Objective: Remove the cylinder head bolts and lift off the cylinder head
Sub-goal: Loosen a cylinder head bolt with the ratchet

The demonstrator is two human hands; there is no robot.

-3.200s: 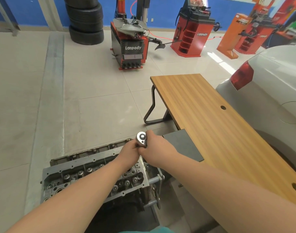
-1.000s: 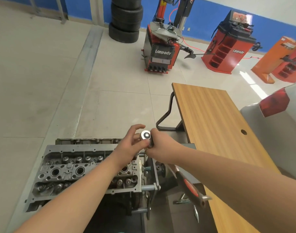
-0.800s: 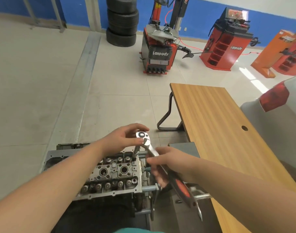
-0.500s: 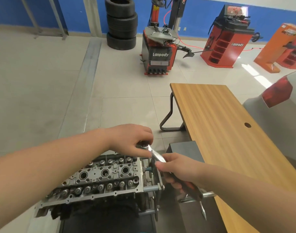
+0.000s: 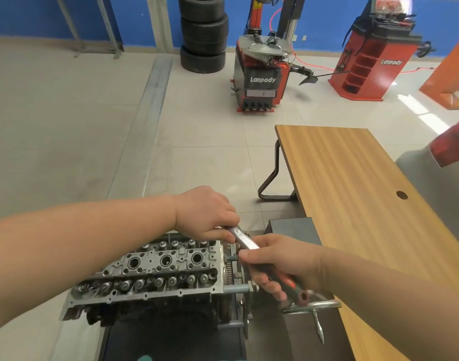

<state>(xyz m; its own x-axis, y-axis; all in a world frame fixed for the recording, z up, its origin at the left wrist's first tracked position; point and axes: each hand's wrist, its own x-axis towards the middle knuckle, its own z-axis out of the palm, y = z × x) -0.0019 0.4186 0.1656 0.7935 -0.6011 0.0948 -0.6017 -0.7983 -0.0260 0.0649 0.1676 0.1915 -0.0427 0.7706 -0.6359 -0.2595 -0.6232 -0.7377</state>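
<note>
The grey cylinder head (image 5: pixel 155 269) lies on the engine at the lower middle, valve gear and spark plug wells exposed. A ratchet wrench (image 5: pixel 242 237) with a steel shank and red-black handle slants across its far right corner. My left hand (image 5: pixel 206 213) covers and grips the ratchet's head over that corner; the bolt and socket beneath are hidden. My right hand (image 5: pixel 278 264) grips the handle lower down, its end (image 5: pixel 300 298) sticking out past my fingers.
The engine sits on a stand with a steel crank handle (image 5: pixel 314 307) at the right. A wooden table (image 5: pixel 366 191) runs along the right, a white car (image 5: pixel 442 162) beyond it. Stacked tyres (image 5: pixel 203 35) and red workshop machines (image 5: pixel 262 74) stand at the back.
My left hand has come down over the ratchet head and closed on it. My right hand slid down the handle and swung it toward me.
</note>
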